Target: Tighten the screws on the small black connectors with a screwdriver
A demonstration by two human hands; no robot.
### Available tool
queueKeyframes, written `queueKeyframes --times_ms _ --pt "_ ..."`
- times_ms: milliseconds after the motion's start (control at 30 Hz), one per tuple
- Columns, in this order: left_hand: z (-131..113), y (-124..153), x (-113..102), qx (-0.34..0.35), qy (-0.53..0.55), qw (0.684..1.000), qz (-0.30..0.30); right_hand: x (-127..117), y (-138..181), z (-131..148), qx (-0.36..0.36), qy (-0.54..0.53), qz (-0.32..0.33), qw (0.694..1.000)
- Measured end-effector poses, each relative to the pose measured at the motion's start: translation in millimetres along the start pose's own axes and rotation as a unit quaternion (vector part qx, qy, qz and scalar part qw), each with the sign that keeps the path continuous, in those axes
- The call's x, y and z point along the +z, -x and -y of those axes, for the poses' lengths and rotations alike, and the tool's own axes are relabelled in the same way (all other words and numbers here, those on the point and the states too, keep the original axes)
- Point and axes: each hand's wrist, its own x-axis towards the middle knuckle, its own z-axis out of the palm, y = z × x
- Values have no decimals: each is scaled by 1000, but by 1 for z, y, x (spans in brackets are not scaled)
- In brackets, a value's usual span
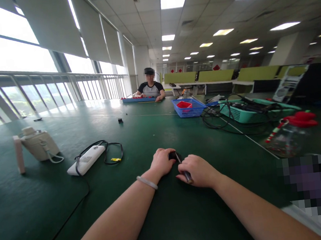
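Near the middle of the green table, my left hand is closed around a small black object, whose kind I cannot make out because the fingers cover much of it. My right hand grips a screwdriver with a dark handle. Its thin metal shaft slants up and away, and the tip is at or beside the black object; I cannot tell whether they touch. Both hands are low over the tabletop, a short gap apart. A pale bracelet circles my left wrist.
Left lie a white power bank with a black cable and a beige bottle. A small black piece lies ahead. Right are a blue basket, a cable-filled green basket and a red-lidded jar. A person sits opposite.
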Motion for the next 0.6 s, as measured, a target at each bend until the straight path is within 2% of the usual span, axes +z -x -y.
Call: queueKeyframes --times_ms 300,467,600 --pt "-2 0 -1 -10 -4 1000 4 -7 -1 9 -27 25 -36 999" --pt "-2 0 -2 -9 -9 1000 5 -6 -2 11 -46 50 -18 998" --pt "-1 0 -1 -1 -7 1000 1 -5 -2 11 -34 40 -10 999"
